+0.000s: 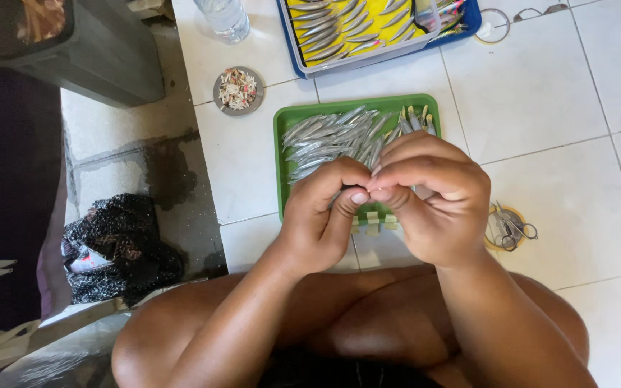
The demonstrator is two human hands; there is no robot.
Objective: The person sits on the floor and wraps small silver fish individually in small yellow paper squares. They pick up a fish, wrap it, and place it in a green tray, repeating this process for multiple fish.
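My left hand (323, 215) and my right hand (433, 194) meet fingertip to fingertip just above the near edge of a green tray (280, 144). Both pinch a small thing between thumbs and fingers; it is almost wholly hidden, so I cannot tell what it is. The tray holds a heap of small silvery fish (332, 136). Both hands cover the tray's near half.
A blue tray with a yellow-lined clear tub of more small fish (353, 29) lies at the far edge. A small round dish of scraps (238, 90), a plastic bottle (224, 16), small scissors on a tape ring (509, 226), a dark bag (120, 248) and a grey bin (73, 43) surround me on the white tiled floor.
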